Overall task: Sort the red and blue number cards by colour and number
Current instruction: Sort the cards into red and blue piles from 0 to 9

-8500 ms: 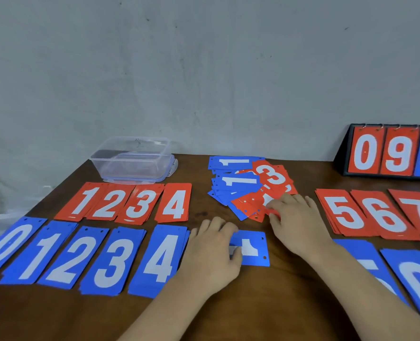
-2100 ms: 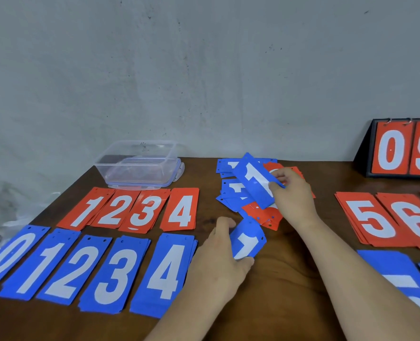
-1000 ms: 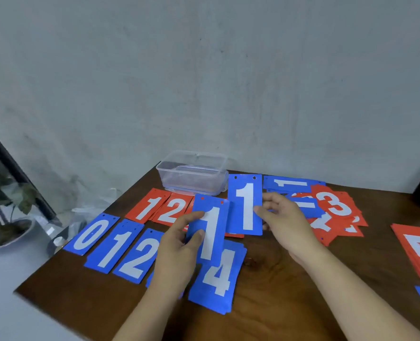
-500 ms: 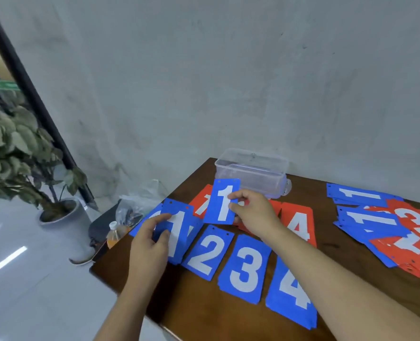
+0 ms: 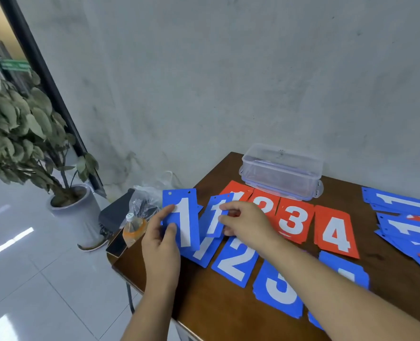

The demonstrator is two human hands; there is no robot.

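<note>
**Two blue 1s in hand above their pile**

The left hand (image 5: 161,244) pinched a blue 1 (image 5: 183,225) by its left edge, thumb on the face, and held it upright. Just beside it, the right hand (image 5: 246,223) pinched a second blue 1 (image 5: 215,219) between thumb and fingers. The hands were close together but not touching. Both cards were off the table (image 5: 204,303), over the blue 1 pile (image 5: 199,254), of which only the lower part showed.

That pile began a front row with the blue 2 (image 5: 236,263), the blue 3 (image 5: 278,286) and a blue pile (image 5: 344,271) largely hidden by the right forearm. Behind ran the red row: a red 1 (image 5: 237,191) mostly covered by the raised card and hand, then the red 2 (image 5: 263,203), red 3 (image 5: 292,221) and red 4 (image 5: 334,233). A clear box (image 5: 281,171) stood behind the reds, by the wall.

At the right edge lay a loose heap (image 5: 406,217) of blue and red cards, overlapping at odd angles.

The low numbers looked largely sorted. The two held 1s were not yet laid down, and the heap remained to be worked through. Any piles for other numbers were out of view.
</note>
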